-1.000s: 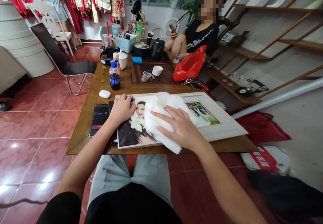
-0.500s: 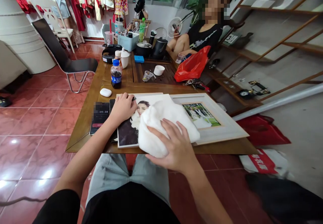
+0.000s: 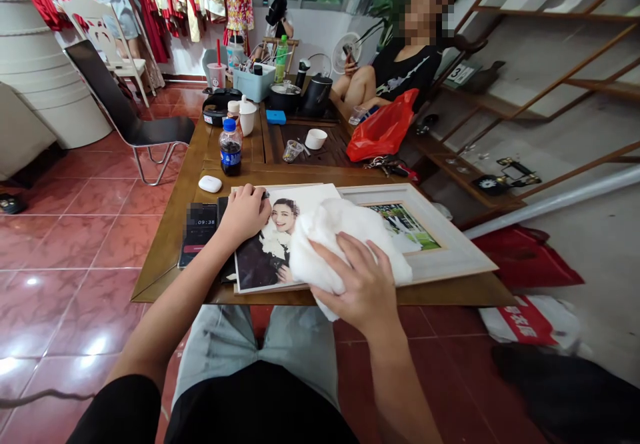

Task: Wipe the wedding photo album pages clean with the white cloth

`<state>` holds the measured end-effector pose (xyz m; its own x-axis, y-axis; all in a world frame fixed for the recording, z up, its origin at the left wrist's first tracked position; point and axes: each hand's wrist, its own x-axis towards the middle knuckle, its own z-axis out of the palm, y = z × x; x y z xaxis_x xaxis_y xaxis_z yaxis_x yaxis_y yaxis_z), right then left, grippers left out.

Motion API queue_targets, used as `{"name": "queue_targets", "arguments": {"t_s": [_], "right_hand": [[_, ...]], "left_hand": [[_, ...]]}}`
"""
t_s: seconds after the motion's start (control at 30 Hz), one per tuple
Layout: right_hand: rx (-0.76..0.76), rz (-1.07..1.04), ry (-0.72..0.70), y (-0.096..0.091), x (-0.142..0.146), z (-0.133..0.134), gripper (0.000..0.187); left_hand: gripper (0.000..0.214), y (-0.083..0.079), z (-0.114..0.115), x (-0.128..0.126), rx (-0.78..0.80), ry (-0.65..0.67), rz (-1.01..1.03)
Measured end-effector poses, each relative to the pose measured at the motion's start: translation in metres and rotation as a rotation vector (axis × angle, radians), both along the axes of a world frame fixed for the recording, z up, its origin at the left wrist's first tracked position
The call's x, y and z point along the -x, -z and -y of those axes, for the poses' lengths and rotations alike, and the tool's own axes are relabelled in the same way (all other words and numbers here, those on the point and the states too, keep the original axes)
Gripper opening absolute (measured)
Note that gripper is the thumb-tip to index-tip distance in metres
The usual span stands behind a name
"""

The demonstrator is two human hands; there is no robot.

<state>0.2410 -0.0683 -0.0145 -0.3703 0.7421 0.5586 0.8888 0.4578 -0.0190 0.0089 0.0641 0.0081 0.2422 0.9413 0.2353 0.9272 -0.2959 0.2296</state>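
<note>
Mid-wipe, apparently! Gripping fluffy white cloth (image 3: 333, 221) in right hand (image 3: 357, 283), laid across portrait photo (image 3: 256, 269) under and between 2 parted hands. Resting left hand (image 3: 247, 212) on photo's far corner; can't tell if pinching. Next, likely calls for firm left hold, even cloth pressure.

The towel (image 3: 323, 227) looks like fluffy, matt cloth, the worktop (image 3: 290, 175) is smooth wood with a bit of sheen, the carrier bag (image 3: 383, 129) is thin, shiny plastic, and those floor tiles (image 3: 65, 244) are seriously glossy.
</note>
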Motion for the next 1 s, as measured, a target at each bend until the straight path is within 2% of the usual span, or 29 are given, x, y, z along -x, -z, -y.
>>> {"name": "queue_targets", "arguments": {"t_s": [0.13,0.37,0.5,0.63,0.87,1.0], "right_hand": [[-0.033,-0.019,0.061,0.001,-0.005,0.002,0.048],[0.038,-0.020,-0.176,-0.001,0.052,0.012,0.058],[0.053,-0.008,-0.238,-0.001,0.072,0.015,0.060],[0.021,-0.042,-0.193,0.000,0.056,0.010,0.059],[-0.111,-0.048,0.074,0.008,-0.006,-0.002,0.048],[-0.135,-0.055,0.128,0.008,-0.008,-0.002,0.045]], "left_hand": [[0.034,0.000,0.001,-0.002,-0.002,-0.013,0.009],[0.033,0.002,-0.002,0.000,0.013,-0.009,0.014],[0.034,0.003,-0.005,0.003,0.035,0.005,-0.005],[0.034,0.001,-0.003,0.002,0.030,0.002,-0.005],[0.035,0.000,-0.001,0.001,0.021,0.010,-0.008],[0.035,-0.001,0.000,0.000,0.029,0.010,-0.006]]}}
